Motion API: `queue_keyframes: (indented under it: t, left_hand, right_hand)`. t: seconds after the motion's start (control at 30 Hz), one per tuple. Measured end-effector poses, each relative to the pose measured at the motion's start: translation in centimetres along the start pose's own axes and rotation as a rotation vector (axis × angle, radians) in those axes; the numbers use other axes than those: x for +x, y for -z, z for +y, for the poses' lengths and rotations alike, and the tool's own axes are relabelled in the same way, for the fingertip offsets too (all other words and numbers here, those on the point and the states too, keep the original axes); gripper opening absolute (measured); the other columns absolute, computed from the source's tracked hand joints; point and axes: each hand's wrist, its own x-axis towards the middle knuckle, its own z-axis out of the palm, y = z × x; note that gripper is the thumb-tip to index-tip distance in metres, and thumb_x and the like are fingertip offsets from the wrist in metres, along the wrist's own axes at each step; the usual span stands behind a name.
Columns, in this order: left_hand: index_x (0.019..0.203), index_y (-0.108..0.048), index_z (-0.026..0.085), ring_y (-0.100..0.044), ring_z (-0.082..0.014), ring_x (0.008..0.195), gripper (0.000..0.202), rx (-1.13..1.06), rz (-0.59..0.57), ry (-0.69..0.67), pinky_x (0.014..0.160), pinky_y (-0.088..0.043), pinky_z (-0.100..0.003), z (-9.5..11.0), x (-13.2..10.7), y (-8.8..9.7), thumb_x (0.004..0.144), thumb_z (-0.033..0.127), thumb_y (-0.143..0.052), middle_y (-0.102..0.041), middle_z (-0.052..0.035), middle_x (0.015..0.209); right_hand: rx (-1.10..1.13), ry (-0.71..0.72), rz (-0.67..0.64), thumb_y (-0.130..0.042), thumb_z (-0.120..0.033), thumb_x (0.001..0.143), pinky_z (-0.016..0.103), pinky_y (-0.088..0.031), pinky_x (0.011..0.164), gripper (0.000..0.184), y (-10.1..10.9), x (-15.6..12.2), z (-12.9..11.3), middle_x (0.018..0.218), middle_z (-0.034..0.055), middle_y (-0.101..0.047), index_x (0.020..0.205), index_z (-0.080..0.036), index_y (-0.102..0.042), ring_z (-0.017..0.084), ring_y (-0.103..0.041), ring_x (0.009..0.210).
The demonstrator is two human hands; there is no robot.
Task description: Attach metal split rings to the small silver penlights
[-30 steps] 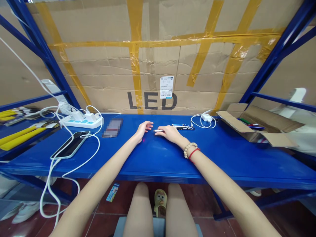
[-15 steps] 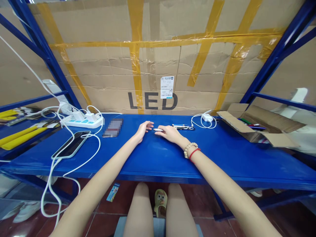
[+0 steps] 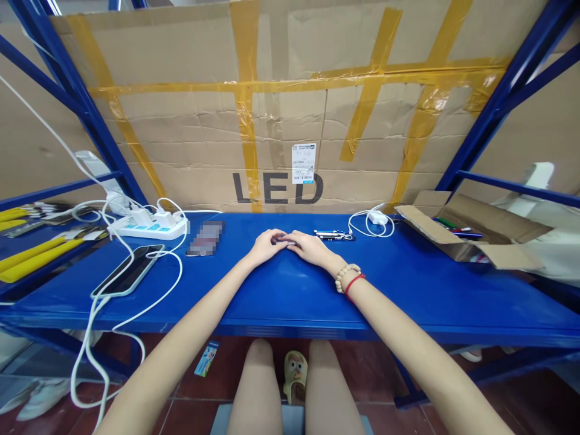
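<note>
My left hand (image 3: 266,246) and my right hand (image 3: 312,248) meet over the middle of the blue table (image 3: 299,296). Between their fingertips is a slim, light-coloured pen (image 3: 292,243), mostly covered by the fingers. The right hand pinches it from the right, and the left fingers curl round its left end. A beaded bracelet (image 3: 347,276) and a red cord (image 3: 354,286) circle my right wrist. Just beyond the right hand lie several pens (image 3: 333,235) side by side on the table.
At the left are a power strip (image 3: 149,228), a phone (image 3: 129,270) with trailing white cables, and a blurred dark rectangular item (image 3: 205,238). An open cardboard box (image 3: 435,232) with pens sits at the right, near a white charger (image 3: 376,217). A large carton (image 3: 199,145) stands behind.
My left hand has moved right to meet my right hand, its fingers closing at the pen's end. The right hand still holds the pen. The view has shifted slightly.
</note>
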Motion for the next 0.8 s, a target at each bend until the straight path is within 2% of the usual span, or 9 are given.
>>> queue_keyframes:
  t: [0.13,0.33,0.6,0.8]
  left_hand:
    - [0.093,-0.066,0.021,-0.056,-0.0183,0.086,0.02,0.274,-0.022,-0.003,0.081,-0.042,-0.031,-0.5,0.0,0.1,0.074,0.025,-0.06,-0.065,-0.0032,0.094]
    - [0.093,-0.067,0.026,-0.054,-0.0227,0.093,0.018,0.49,0.018,0.083,0.082,-0.039,-0.035,0.3,-0.4,0.8,0.079,0.027,-0.056,-0.065,-0.0033,0.092]
    - [0.099,-0.062,0.022,-0.052,-0.0257,0.1,0.024,0.641,0.118,0.261,0.084,-0.038,-0.039,0.3,-0.5,1.3,0.081,0.023,-0.047,-0.062,-0.0077,0.102]
    - [0.1,-0.06,0.021,-0.052,-0.0265,0.102,0.025,0.677,0.173,0.359,0.085,-0.039,-0.04,0.3,-0.6,1.5,0.079,0.02,-0.046,-0.06,-0.0088,0.105]
  right_hand:
    - [0.025,0.044,0.042,-0.046,-0.017,0.088,0.024,-0.044,0.078,0.03,0.0,0.0,0.1,0.104,0.005,-0.057,0.116,-0.023,-0.056,0.015,-0.056,0.094]
    - [-0.004,0.017,0.096,-0.046,-0.012,0.086,0.024,-0.044,0.077,0.028,0.2,0.1,0.1,0.103,0.0057,-0.056,0.11,-0.02,-0.059,0.014,-0.055,0.092]
    - [0.021,-0.021,0.062,-0.05,-0.015,0.085,0.023,-0.045,0.074,0.022,0.0,0.0,0.2,0.102,0.0046,-0.057,0.104,-0.019,-0.061,0.011,-0.057,0.08]
    - [0.017,-0.023,0.038,-0.05,-0.016,0.085,0.022,-0.043,0.071,0.018,0.3,0.1,-0.2,0.094,0.0045,-0.059,0.097,-0.018,-0.064,0.012,-0.057,0.08]
